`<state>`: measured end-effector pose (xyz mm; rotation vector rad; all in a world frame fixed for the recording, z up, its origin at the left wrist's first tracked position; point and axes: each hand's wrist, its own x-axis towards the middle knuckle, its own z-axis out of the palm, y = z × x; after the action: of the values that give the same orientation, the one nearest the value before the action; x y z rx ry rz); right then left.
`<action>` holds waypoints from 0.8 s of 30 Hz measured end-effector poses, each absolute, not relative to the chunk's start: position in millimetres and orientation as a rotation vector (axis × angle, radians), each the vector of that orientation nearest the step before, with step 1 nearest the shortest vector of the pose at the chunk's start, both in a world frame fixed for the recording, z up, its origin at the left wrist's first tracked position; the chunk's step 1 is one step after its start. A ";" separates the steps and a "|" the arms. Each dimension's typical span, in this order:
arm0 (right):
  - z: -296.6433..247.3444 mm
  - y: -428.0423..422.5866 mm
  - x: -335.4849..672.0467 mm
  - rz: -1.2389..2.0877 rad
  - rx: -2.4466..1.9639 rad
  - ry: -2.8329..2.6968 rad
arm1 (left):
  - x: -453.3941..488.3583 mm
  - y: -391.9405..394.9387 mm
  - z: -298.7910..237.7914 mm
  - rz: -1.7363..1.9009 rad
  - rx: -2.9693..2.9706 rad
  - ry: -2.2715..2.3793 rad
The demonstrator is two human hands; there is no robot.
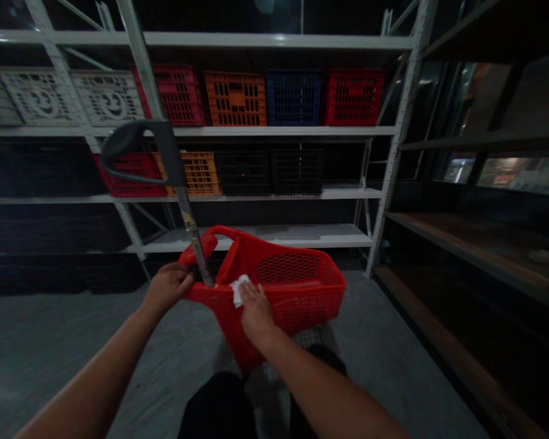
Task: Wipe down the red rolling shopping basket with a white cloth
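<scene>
A red plastic shopping cart [311, 305] with mesh sides stands on the floor before my knees. My left hand [168, 285] is closed round the near end of its red push handle [199, 249]. Against the upper rim of the cart's near side, my right hand [255, 308] presses a white cloth [238, 290], which may be a wipe or a tissue. A metal pole [194, 235] rises from the cart beside the handle and leans to the left. It carries a grey looped grip [165, 152] high up. My right palm hides part of the cloth.
White metal shelving [274, 130] spans the back, holding white crates [112, 97], an orange crate [236, 99], a blue crate [293, 97] and a red crate [354, 96]. Black crates [297, 172] sit lower. Brown shelves [476, 244] line the right side. Grey concrete floor [375, 353] surrounds the cart.
</scene>
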<state>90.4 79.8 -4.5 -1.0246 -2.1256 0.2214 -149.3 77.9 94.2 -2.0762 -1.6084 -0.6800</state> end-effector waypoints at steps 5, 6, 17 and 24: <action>-12.7 83.8 118.7 0.111 -0.973 -2.183 | -149.3 76.9 95.7 -0.707 -2.087 -1.568; -22.2 88.5 141.8 0.079 -1.024 -2.168 | -149.3 76.8 95.4 -0.712 -2.085 -1.559; -44.5 100.4 360.0 0.063 -1.855 -1.754 | -133.0 58.7 88.9 -0.810 -1.698 -1.660; -2.6 30.0 253.0 0.757 -1.116 -1.906 | -24.7 -12.9 26.6 -1.180 -2.180 -1.438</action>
<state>253.0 30.0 -2.6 -1.1159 -1.9061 0.7569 -24.7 -12.9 26.6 -2.1797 -1.4384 -1.1797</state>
